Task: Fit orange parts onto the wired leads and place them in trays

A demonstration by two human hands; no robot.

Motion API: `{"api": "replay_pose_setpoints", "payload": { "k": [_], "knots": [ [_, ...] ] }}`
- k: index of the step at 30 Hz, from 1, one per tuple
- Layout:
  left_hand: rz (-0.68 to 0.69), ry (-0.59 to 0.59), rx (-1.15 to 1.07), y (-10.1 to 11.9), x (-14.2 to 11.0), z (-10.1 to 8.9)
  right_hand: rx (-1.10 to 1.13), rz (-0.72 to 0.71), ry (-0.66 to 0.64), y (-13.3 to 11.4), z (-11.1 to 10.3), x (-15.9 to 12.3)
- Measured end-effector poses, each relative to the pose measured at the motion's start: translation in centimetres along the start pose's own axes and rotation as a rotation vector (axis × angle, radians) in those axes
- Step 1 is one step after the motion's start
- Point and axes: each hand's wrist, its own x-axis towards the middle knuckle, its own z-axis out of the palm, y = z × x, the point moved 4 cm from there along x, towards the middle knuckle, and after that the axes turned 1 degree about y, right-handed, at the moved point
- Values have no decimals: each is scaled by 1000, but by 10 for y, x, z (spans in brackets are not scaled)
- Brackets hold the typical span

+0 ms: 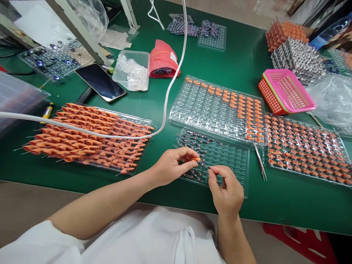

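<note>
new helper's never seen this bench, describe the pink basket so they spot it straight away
On the green table, find the tray at the right filled with orange pieces. Just beyond it stands a basket stack. The pink basket is the top one, its color setting it apart from the red basket below.

This was a workshop, apparently for assembling small parts: a green work table [154, 190] bore clear compartment trays [217, 110] filled with rows of tiny orange pieces [254, 119], near 1 pair of tweezers [260, 162] and stacked plastic baskets [288, 90].
</note>
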Motion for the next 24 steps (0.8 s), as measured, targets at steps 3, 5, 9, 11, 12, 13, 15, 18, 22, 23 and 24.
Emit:
{"api": "replay_pose_setpoints", "payload": {
  "k": [3,5,9,11,12,13,15,18,22,23,24],
  "knots": [
    [107,22,101,3,0,-2,5,6,-4,0,1,0],
    [187,27,160,6,0,-2,21,10,-13,0,1,1],
    [295,12,224,7,-1,1,26,8,-40,1,2,1],
    [340,2,246,7,-2,3,19,10,-49,1,2,1],
    [358,0,255,7,-3,3,20,11,-52,1,2,1],
    [372,0,261,7,-3,4,22,11,-56,1,2,1],
    [387,6,266,7,-3,4,23,8,-64,1,2,1],
    [405,11,269,8,-2,4,1,4,-69,1,2,2],
    [484,-5,284,9,-2,4,-39,12,-78,2,3,2],
    [505,-16,286,9,-2,5,-39,16,-89,2,3,2],
    [519,-27,288,9,-2,5,-35,19,-100,2,4,2]
  ]
}}
